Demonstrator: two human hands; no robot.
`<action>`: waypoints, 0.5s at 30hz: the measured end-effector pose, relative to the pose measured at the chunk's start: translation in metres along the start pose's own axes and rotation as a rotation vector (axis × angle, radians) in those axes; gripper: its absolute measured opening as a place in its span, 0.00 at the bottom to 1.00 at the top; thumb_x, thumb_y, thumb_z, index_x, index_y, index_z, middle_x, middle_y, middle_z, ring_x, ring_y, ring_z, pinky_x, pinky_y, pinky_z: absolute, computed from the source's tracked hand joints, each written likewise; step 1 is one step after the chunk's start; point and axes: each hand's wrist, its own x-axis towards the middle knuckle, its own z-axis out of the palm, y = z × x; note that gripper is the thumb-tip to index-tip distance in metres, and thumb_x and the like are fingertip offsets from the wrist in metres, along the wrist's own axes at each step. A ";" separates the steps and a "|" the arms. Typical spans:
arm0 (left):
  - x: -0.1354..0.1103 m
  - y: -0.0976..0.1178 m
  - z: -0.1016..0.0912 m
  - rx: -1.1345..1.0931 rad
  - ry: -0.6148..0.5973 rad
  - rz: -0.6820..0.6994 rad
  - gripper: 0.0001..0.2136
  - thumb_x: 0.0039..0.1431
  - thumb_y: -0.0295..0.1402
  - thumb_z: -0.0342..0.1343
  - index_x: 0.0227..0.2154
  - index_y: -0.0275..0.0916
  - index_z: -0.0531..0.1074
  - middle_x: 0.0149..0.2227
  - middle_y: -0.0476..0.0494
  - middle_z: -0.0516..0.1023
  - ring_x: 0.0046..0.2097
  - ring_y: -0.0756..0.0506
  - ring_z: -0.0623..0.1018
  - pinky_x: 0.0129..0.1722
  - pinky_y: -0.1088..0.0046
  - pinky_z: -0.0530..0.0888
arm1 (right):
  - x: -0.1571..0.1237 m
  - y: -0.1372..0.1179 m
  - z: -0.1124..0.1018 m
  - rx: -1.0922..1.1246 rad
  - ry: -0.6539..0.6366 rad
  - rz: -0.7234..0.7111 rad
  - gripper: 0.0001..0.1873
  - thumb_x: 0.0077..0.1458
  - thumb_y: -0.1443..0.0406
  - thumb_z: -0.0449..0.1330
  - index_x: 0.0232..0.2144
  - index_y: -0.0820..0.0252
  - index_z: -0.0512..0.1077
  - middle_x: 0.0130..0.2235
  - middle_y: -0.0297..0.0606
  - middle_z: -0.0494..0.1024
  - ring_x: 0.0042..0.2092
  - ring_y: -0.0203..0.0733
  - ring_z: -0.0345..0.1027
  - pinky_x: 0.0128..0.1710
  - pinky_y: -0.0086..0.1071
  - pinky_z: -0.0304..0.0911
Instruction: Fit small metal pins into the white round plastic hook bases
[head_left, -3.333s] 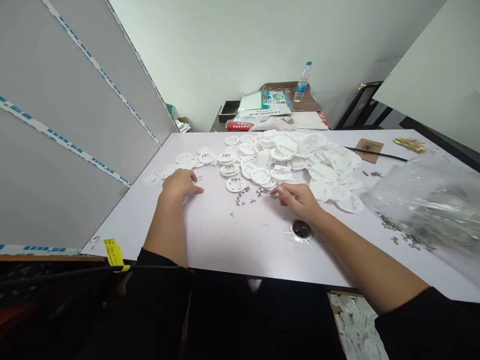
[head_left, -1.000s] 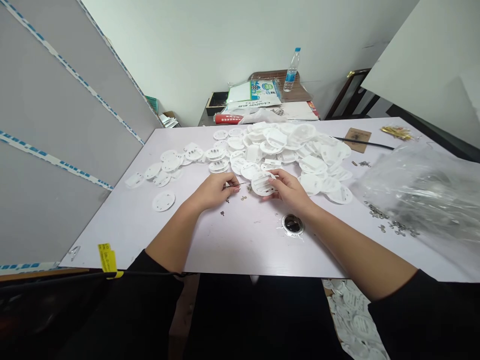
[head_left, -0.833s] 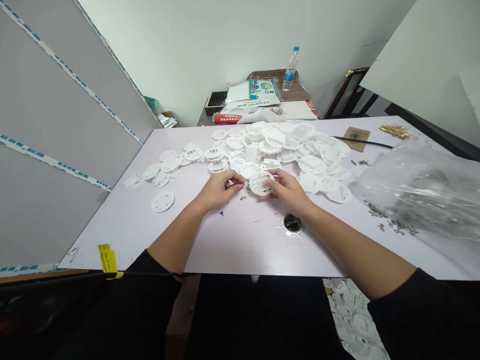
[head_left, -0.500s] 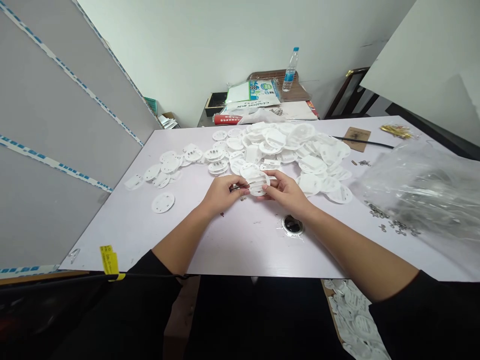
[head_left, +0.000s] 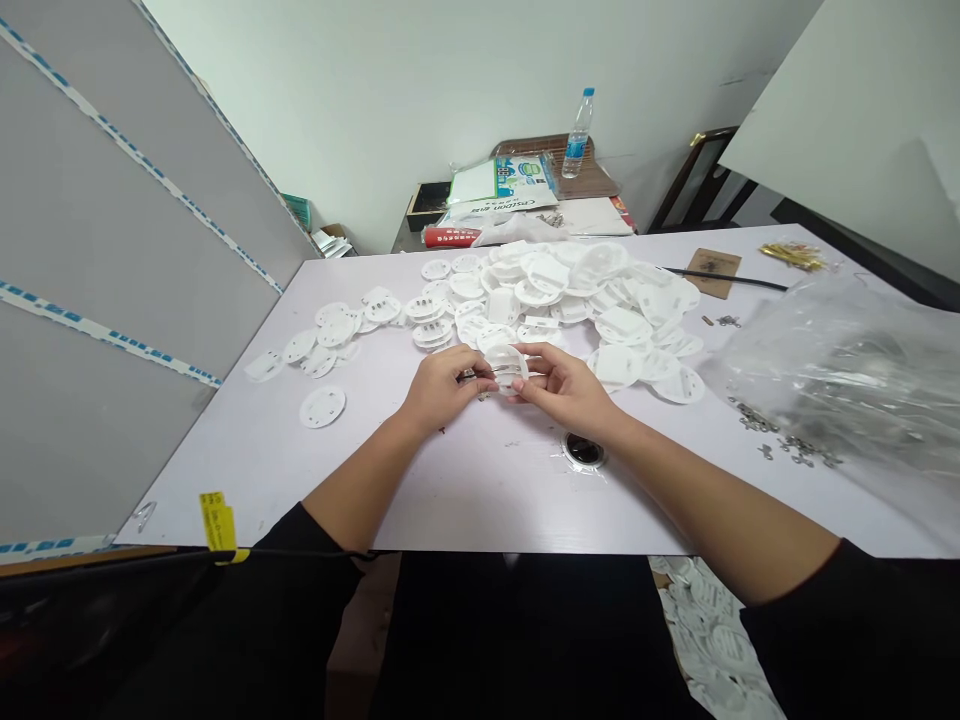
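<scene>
L hand (head_left: 448, 386) grips thin dk tool (head_left: 468, 376), mostly hidden, hard to ID; R hand (head_left: 564, 388) pinches wht disc (head_left: 505, 358), partly covered.

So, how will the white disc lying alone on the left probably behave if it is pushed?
The white disc lies flat, so it would probably slide rather than roll. It looks thin, so likely light. Probably stiff too: the similar disc in the right hand shows no sag.

Disc pile (head_left: 546, 275) on table (head_left: 480, 490) (bag (head_left: 847, 360) at right)
</scene>
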 end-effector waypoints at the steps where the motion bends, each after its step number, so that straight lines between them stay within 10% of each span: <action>1: 0.000 0.000 0.000 -0.002 0.000 -0.006 0.04 0.55 0.33 0.65 0.29 0.39 0.76 0.32 0.49 0.76 0.33 0.50 0.71 0.35 0.71 0.67 | 0.000 0.000 0.000 -0.003 -0.006 -0.001 0.27 0.58 0.58 0.66 0.57 0.57 0.66 0.49 0.43 0.78 0.46 0.46 0.79 0.51 0.46 0.76; 15: 0.000 -0.010 -0.001 -0.331 0.034 -0.176 0.14 0.56 0.39 0.65 0.39 0.39 0.70 0.39 0.48 0.74 0.26 0.56 0.62 0.29 0.76 0.63 | 0.001 -0.012 -0.001 0.088 0.013 -0.022 0.29 0.55 0.57 0.69 0.55 0.59 0.66 0.50 0.44 0.78 0.44 0.44 0.78 0.52 0.49 0.76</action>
